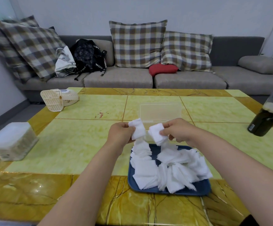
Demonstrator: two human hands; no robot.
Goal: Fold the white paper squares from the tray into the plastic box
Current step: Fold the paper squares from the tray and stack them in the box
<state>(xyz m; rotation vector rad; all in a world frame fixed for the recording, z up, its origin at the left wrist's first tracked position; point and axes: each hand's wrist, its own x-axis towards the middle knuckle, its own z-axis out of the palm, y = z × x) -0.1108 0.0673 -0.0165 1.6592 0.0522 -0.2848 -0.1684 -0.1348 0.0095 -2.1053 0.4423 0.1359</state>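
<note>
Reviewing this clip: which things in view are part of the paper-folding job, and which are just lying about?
In the job: left hand, left-hand square, right hand, right-hand square, pile of squares, blue tray, plastic box.

Lying about: dark bottle, white container, cream plastic gadget, black backpack, red cushion.

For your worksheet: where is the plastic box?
The box sits centre of the head view, lid raised, just behind the left hand and right hand, beyond the tray.

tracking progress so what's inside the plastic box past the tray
Only the plastic box lid, raised, shows. The left hand and right hand, each gripping a paper square, cover its inside; contents cannot be told.
</note>
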